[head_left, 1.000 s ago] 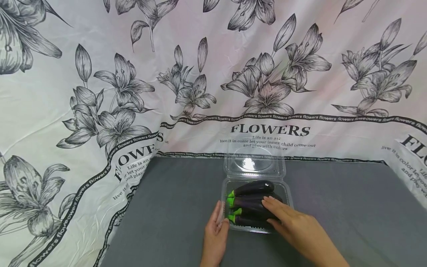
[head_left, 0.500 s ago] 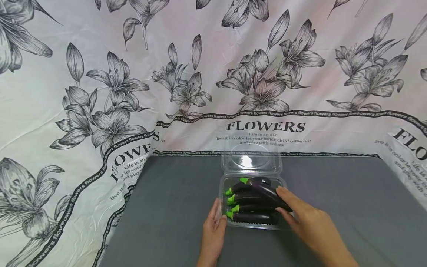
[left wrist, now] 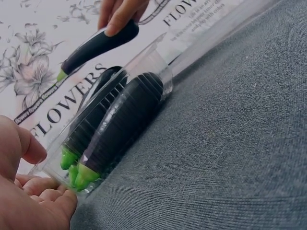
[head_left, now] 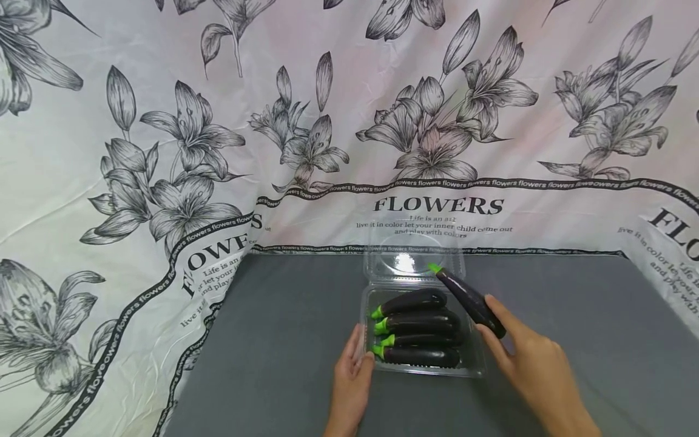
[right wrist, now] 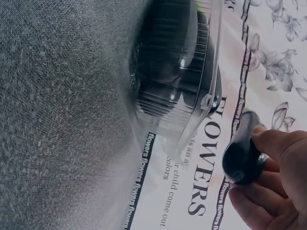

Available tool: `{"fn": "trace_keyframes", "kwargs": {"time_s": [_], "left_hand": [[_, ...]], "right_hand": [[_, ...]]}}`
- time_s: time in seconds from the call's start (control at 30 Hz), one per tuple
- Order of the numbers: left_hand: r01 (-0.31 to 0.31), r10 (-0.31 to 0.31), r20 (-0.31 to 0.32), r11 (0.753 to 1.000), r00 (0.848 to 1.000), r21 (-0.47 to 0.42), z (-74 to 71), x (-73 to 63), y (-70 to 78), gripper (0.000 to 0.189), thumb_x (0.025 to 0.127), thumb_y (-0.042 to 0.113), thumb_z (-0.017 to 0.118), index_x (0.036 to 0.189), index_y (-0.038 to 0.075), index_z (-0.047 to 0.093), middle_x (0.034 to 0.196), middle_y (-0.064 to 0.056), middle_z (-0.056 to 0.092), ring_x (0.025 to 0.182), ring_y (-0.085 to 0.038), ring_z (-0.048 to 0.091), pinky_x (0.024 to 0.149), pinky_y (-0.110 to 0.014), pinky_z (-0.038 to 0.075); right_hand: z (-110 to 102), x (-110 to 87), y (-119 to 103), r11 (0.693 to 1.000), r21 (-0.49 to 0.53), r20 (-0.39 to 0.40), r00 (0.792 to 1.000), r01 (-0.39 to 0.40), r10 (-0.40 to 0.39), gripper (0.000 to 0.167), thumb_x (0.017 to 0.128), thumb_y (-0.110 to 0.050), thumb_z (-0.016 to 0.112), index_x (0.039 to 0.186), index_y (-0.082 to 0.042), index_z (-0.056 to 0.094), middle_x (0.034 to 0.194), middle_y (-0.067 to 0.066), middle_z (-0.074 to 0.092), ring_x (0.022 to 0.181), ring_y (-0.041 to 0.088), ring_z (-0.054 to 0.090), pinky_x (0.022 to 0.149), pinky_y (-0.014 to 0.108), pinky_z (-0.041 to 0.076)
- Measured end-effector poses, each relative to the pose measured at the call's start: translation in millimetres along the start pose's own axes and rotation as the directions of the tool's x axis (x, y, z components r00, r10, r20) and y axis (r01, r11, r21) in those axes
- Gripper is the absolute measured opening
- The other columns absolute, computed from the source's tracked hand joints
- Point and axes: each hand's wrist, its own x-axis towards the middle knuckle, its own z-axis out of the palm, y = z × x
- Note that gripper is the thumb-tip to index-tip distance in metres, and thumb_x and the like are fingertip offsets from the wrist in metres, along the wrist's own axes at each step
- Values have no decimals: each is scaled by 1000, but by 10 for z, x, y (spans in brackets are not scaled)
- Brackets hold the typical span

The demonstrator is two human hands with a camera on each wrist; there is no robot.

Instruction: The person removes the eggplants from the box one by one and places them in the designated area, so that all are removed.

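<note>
My right hand (head_left: 540, 367) pinches a dark purple eggplant (head_left: 468, 298) by its thick end, above the right side of a clear plastic container (head_left: 477, 358). The eggplant is tilted, its green stem pointing up and left over the hinge side. Several more eggplants (head_left: 420, 321) lie side by side in the container, stems to the left. My left hand (head_left: 351, 379) grips the container's left edge between thumb and fingers. The left wrist view shows this hand (left wrist: 33, 191) at the stem end. In the right wrist view, thumb and fingers hold the eggplant (right wrist: 242, 153) clear of the container.
The container's clear lid (head_left: 448, 267) stands raised at the back, with a bright reflection on it. A dark grey cloth (head_left: 295, 315) covers the table. White fabric (head_left: 306, 224) printed with flowers and lettering hangs behind and along the sides.
My right hand has picked an eggplant up from among the others and moved it right, tipping its stem upward. The left hand keeps its grip on the container's edge.
</note>
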Motion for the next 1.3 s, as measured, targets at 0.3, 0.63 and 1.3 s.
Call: {"fn": "trace_keyframes", "kwargs": {"time_s": [0.3,0.63,1.3], "left_hand": [[-8,8,4,1000,1000,-8,13,-9,27,62,103,5,62,162,11,44,165,-16,41,62,-7,28,56,-23,31],[31,-31,-16,999,999,26,14,-9,31,62,103,7,63,162,15,45,157,-16,49,53,-5,21,50,-20,27],[34,-33,-20,999,999,25,24,-42,32,63,102,5,62,162,13,44,152,-17,50,56,-5,24,53,-20,29]], "right_hand": [[-28,14,59,985,-19,-1,986,-169,169,59,91,-20,84,146,-11,64,54,-6,32,47,12,26,49,34,28],[-68,36,111,935,-23,107,929,-355,355,57,100,-33,75,147,-3,61,111,32,74,64,41,64,52,48,43],[-43,41,243,902,-38,178,885,-430,430,66,103,-44,69,143,8,59,111,34,72,97,56,69,63,62,52]]}}
